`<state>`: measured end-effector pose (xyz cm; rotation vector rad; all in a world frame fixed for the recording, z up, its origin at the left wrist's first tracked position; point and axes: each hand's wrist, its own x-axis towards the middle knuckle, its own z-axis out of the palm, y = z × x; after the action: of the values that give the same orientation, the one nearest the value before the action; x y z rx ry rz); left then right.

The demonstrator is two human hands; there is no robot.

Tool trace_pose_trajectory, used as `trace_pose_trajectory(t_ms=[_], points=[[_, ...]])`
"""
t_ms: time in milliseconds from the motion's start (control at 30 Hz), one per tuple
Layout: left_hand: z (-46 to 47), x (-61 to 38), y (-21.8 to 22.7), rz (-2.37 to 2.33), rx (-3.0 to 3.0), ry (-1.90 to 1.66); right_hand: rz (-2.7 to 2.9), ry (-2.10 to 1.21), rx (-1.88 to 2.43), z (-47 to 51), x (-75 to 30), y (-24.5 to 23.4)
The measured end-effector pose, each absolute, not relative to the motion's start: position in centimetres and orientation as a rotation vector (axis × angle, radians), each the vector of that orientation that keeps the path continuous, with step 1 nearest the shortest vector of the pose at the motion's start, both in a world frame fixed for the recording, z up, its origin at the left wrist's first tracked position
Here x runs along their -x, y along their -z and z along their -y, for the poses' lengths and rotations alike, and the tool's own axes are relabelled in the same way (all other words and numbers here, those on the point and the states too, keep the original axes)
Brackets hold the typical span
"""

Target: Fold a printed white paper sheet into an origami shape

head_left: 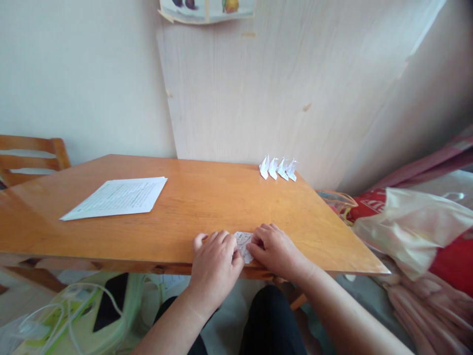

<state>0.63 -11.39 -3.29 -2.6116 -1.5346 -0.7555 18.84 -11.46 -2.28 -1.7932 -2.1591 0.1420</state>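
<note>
My small, folded white printed paper (244, 242) sits between my curled left hand (216, 256) and curled right hand (276, 249); whether either pinches, I can't tell. Best keep edges aligned, pressing evenly.

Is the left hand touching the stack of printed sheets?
No, the left hand is at the small paper piece, while the printed sheets lie well apart on the table.
</note>
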Motion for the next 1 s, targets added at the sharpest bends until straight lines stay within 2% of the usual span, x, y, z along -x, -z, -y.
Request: trace_pose_trajectory(t_ms=[533, 1000], points=[[11.8, -0.1, 3.3, 1.456, 2.720, 0.817, 2.033, -0.230, 1.663, 11.8, -19.6, 3.6], [11.7, -0.1, 3.6, 1.436, 2.712, 0.861, 1.997, -0.023, 1.794, 13.3, -20.2, 3.9]])
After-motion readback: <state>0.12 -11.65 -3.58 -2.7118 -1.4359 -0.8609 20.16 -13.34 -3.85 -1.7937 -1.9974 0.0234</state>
